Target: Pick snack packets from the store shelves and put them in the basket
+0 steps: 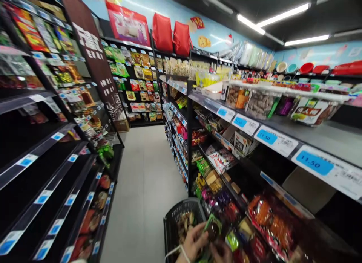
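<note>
At the bottom edge, my left hand (194, 241) is closed on a small green snack packet (213, 227) with a dark round picture on it. My right hand (221, 251) sits just below and to the right of the packet, fingers curled against it, partly cut off by the frame. Both hands hover between a black plastic shopping basket (177, 214), which holds several snack packs, and the lower shelf of packets on the right. A white cord (177, 250) loops beside my left wrist.
I stand in a narrow shop aisle with a pale tiled floor (144, 180). Dark shelving (56, 168) on the left has mostly bare lower shelves. The right shelving (249, 150) is packed with snacks, with blue price tags (313, 163) along its edges. Red bags (171, 37) sit on top at the back.
</note>
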Motion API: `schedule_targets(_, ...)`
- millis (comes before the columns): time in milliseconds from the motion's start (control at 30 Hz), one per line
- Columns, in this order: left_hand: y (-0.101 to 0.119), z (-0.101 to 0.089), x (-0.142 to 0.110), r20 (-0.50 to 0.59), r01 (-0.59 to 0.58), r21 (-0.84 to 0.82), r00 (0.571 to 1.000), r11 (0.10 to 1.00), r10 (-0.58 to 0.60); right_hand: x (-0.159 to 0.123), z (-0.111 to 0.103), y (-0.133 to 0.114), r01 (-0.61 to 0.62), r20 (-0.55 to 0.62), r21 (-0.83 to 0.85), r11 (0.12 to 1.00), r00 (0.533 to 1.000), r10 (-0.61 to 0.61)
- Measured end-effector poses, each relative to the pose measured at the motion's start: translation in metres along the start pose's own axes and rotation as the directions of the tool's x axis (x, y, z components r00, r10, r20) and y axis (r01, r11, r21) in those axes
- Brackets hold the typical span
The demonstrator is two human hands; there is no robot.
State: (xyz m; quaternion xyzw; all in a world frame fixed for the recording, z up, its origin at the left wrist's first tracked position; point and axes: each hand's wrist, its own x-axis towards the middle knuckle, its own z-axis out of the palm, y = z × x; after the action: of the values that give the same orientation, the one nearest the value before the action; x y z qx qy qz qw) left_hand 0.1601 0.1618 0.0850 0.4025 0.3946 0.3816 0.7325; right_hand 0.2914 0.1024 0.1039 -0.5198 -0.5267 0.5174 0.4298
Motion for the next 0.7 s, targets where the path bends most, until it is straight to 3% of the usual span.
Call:
schedule_targets(67, 0.001, -0.001, -0.010, -0.080, -0.010, -0.095, 0.997, 0.995, 0.002, -0.009, 0.010, 0.015, -0.064, -0.129, 0.111, 0.992, 0.989, 0.078)
schedule_targets(133, 0.007, 0.000, -0.019, -0.163, 0.001, -0.156, 0.986, 0.988, -0.027, -0.019, 0.017, 0.024, -0.085, -0.303, 0.267, 0.960, 0.938, 0.168)
schedule_targets(233, 0.018, 0.002, -0.026, -0.200, 0.039, -0.209, 0.976, 0.977, -0.081, -0.030, 0.021, 0.028, -0.107, -0.325, 0.351, 0.930, 0.918, 0.228)
schedule_targets(300, 0.022, 0.002, -0.029, -0.236, 0.011, -0.216, 0.970, 0.976, -0.063, -0.037, 0.022, 0.026, -0.146, -0.229, 0.375, 0.915, 0.942, 0.244)
schedule_targets(433, 0.022, -0.003, -0.034, -0.340, -0.087, -0.183, 0.940, 0.979, 0.020, -0.053, 0.026, 0.019, -0.259, 0.113, 0.388, 0.885, 0.966, 0.233)
schedule_targets(600, 0.015, -0.012, -0.039, -0.382, -0.126, -0.135, 0.922, 0.983, 0.066, -0.066, 0.023, 0.015, -0.297, 0.413, 0.311, 0.903, 0.898, 0.153)
schedule_targets(700, 0.014, -0.016, -0.041, -0.356, -0.124, -0.172, 0.933, 0.977, 0.056, -0.069, 0.013, 0.008, -0.264, 0.522, 0.252, 0.931, 0.847, 0.099)
